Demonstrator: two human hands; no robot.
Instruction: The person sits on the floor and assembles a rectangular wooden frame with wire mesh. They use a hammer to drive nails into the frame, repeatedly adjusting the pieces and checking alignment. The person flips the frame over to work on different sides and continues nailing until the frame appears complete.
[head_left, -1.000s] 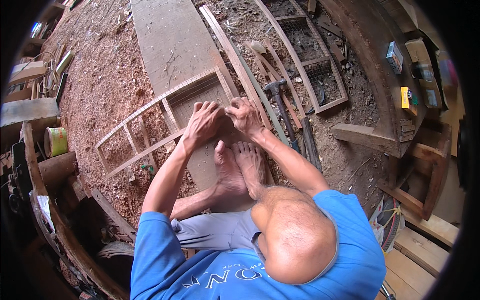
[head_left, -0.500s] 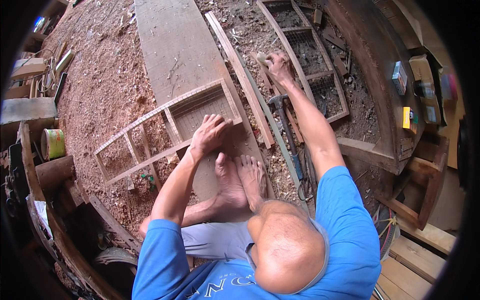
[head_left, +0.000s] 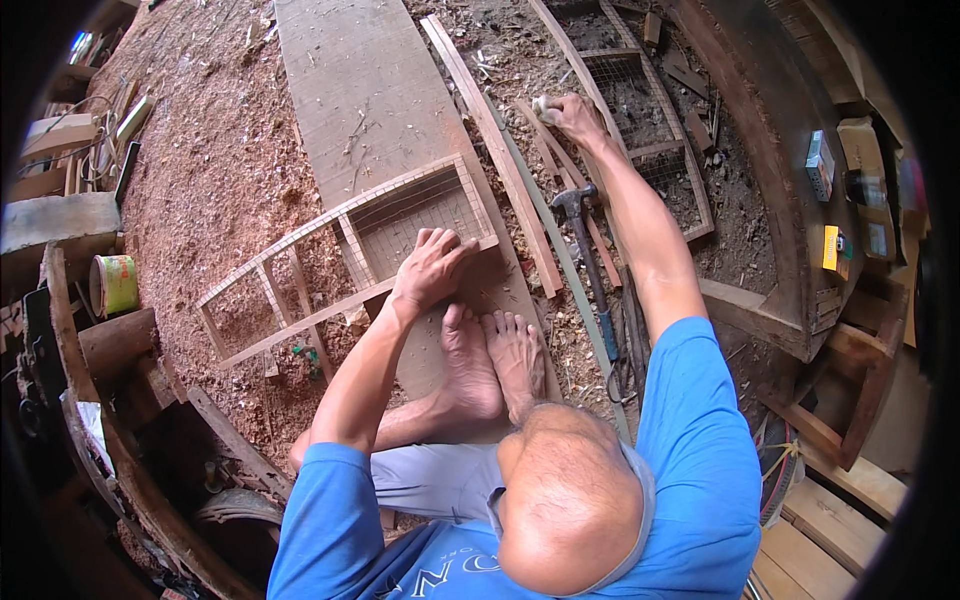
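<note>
Wooden frame (head_left: 356,248), curved along its far side and straight along its near one. Lies slantwise in the middle of the scene, right part over a long flat board (head_left: 360,90), left part over wood shavings (head_left: 230,150). Looks only part-done: rails and cross-pieces already joined into bays, wire mesh (head_left: 405,222) already across the right bay. Lacking, as far as can be made out: mesh in the left bays, though too fine at this size to rule out. Cannot tell how firmly fastened at the edges.

At the right end of the near rail (head_left: 345,307), left hand (head_left: 430,268), fingers bent and touching the wood; cannot tell if gripping or merely pressing. Well apart, far and to the right, right hand (head_left: 578,120), fingertips closed on a small pale lump (head_left: 544,107) of unclear kind.

Nearer than the right hand, a hammer (head_left: 591,265), untouched, just beside a thin greenish strip (head_left: 552,222). Left of that, a long pale wooden strip (head_left: 492,155), loose. At far right, a second meshed frame (head_left: 657,150), seemingly further along, with mesh in more than one bay.
</note>
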